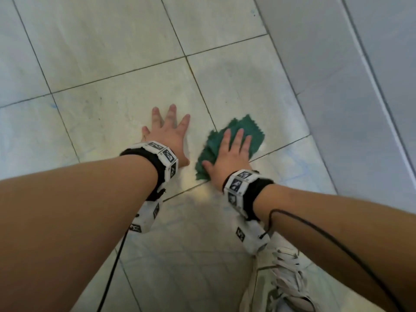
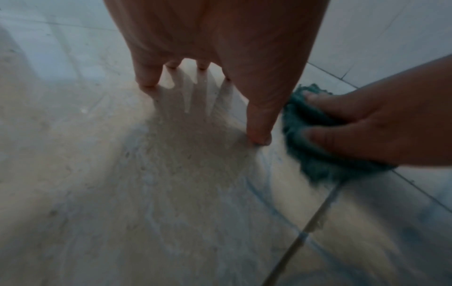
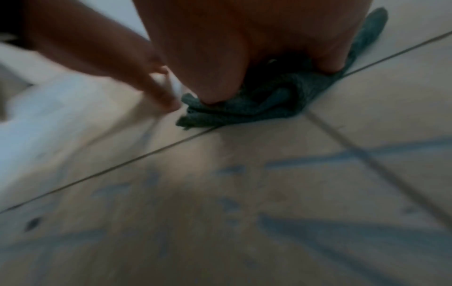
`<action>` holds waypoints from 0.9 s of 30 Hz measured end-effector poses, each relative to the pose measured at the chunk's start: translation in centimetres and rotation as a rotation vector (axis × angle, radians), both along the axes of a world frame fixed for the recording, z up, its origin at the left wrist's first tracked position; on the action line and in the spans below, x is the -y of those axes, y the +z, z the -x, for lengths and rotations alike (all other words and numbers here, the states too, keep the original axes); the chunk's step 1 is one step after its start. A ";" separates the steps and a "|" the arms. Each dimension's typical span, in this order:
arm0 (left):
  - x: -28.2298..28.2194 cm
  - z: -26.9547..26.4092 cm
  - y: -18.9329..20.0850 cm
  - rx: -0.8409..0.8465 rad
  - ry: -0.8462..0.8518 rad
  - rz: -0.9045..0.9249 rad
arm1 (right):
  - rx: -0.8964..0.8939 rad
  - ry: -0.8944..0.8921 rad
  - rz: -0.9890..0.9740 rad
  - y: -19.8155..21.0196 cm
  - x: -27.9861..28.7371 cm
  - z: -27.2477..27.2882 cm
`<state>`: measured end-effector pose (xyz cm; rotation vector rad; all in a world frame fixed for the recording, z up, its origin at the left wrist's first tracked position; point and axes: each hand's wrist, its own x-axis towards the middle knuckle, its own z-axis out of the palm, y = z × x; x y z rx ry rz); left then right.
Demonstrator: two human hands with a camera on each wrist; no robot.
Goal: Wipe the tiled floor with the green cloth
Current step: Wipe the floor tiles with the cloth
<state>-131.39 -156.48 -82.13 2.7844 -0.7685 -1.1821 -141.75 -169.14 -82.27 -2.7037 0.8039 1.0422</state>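
Note:
A crumpled green cloth lies on the pale tiled floor, across a grout line. My right hand presses flat on it, fingers straight and thumb spread to the left. The left wrist view shows the cloth bunched under the right hand. In the right wrist view the cloth bulges out below the palm. My left hand rests flat on the bare tile just left of the cloth, fingers spread, holding nothing. Its fingertips touch the floor.
A grey wall panel rises along the right side. A pale laced shoe stands at the bottom right. Black cables hang from both wristbands. Faint blue marks streak the near tiles, and a dull patch lies beyond the cloth.

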 end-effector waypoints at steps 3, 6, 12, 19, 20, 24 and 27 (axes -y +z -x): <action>0.1 0.1 0.0 0.005 0.012 0.002 | 0.000 0.042 -0.069 -0.2 -2.1 0.9; 0.0 0.1 0.0 0.010 0.010 0.007 | -0.004 0.099 -0.063 0.1 0.3 0.4; -0.1 -0.1 0.0 -0.009 0.004 -0.002 | 0.009 -0.075 0.092 0.4 11.2 -1.0; -0.1 -0.1 0.1 -0.019 0.002 0.000 | 0.005 -0.156 0.103 0.4 13.2 0.8; -0.1 -0.1 0.1 -0.020 0.000 0.000 | -0.011 -0.134 0.103 0.5 12.3 0.8; 0.0 -0.2 0.0 -0.023 0.003 0.005 | 0.002 0.072 0.033 0.9 8.1 0.9; -0.2 -0.1 0.0 -0.017 -0.004 0.000 | 0.034 0.192 -0.051 0.8 4.8 0.0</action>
